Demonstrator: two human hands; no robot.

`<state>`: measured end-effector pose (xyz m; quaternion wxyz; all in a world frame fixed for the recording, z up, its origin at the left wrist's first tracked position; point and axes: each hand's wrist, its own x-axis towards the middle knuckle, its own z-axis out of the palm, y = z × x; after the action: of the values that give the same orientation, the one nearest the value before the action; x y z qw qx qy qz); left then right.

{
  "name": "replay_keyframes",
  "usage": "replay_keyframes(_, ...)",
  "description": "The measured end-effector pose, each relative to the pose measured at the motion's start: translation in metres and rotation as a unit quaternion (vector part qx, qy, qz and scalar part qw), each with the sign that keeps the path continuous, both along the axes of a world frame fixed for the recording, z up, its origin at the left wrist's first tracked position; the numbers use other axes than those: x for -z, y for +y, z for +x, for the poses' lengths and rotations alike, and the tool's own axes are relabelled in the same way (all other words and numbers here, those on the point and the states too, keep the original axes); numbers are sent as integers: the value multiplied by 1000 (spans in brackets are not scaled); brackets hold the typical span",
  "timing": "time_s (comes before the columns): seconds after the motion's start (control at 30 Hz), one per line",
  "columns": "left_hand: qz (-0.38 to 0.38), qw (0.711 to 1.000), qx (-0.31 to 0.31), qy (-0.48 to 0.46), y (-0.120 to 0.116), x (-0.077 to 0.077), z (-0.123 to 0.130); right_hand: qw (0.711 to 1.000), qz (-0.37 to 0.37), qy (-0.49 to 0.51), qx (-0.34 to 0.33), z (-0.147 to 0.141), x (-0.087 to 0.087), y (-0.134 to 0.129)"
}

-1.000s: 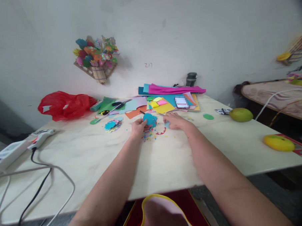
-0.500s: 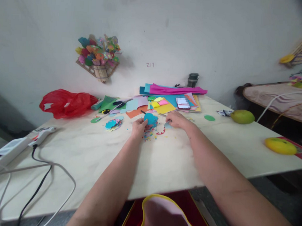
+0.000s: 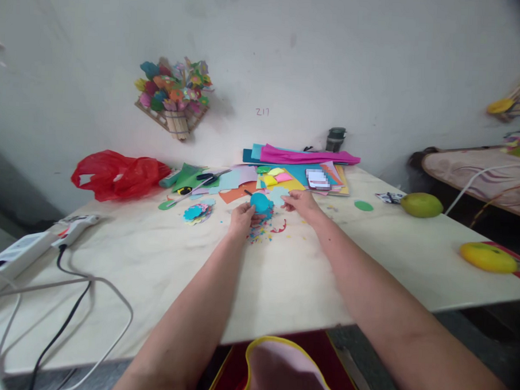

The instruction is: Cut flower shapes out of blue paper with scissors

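Note:
Near the middle of the marble-patterned table [image 3: 152, 305], my left hand [image 3: 243, 218] is closed on a blue paper piece [image 3: 262, 205], round with a partly scalloped edge. To its right, my right hand [image 3: 300, 205] pinches a pale blue paper piece [image 3: 279, 196] by its right side. The two papers are close together. Under and in front of them lie small coloured scraps [image 3: 260, 235] and a curved red strip [image 3: 281, 226]. A pile of scalloped paper pieces [image 3: 198, 213] lies left of my left hand.
Behind the hands are coloured sheets [image 3: 238, 192], scissors [image 3: 209, 177], a phone [image 3: 318, 179] and a dark cup [image 3: 335, 139]. A red bag [image 3: 118, 175] and a power strip [image 3: 18, 259] are on the left. A green mango [image 3: 422, 205] and yellow mango [image 3: 489, 257] sit right.
My right hand has moved slightly, and the pale blue paper in it is now raised beside the blue piece. The view has shifted a little. My left hand still holds the blue paper.

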<state>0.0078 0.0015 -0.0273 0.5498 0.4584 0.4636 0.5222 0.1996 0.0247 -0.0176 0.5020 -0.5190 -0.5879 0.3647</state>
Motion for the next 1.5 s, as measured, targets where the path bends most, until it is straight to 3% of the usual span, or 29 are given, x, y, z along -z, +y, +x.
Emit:
replay_keyframes(0.1, 3, 1000, 1, -11, -1, -2, 1, 997, -10, 76, -32, -9, -1, -5)
replay_keyframes(0.27, 0, 1000, 21, -10, -3, -4, 2, 995, -26, 73, -55, -25, 1, -11)
replay_keyframes(0.47, 5, 999, 51, 13, -1, -2, 0, 999, -14, 27, -36, -32, 5, -9)
replay_keyframes(0.6, 14, 997, 71, 16, 0, -1, -2, 999, 48, 5, 18, -32, 5, -7)
replay_keyframes(0.67, 14, 997, 72, 16, 0, 0, -2, 998, 61, 9, 15, -32, 6, -7)
replay_keyframes(0.8, 16, 997, 72, 15, -2, -1, -1, 999, 2, 32, -26, -33, 7, -7)
replay_keyframes(0.97, 16, 996, 90, 14, -4, -5, -1, 999, -7, 31, -11, -35, 3, -10)
replay_keyframes(1.17, -28, 997, 75, -9, -3, -9, -2, 1000, 3, 22, -1, -36, -2, -14)
replay_keyframes(1.33, 23, 997, 65, 43, -2, -1, -1, 1000, 14, 3, -13, -37, 1, -12)
replay_keyframes(1.5, 28, 997, 58, 41, 2, 5, -2, 995, 12, 98, -32, -40, 3, -10)
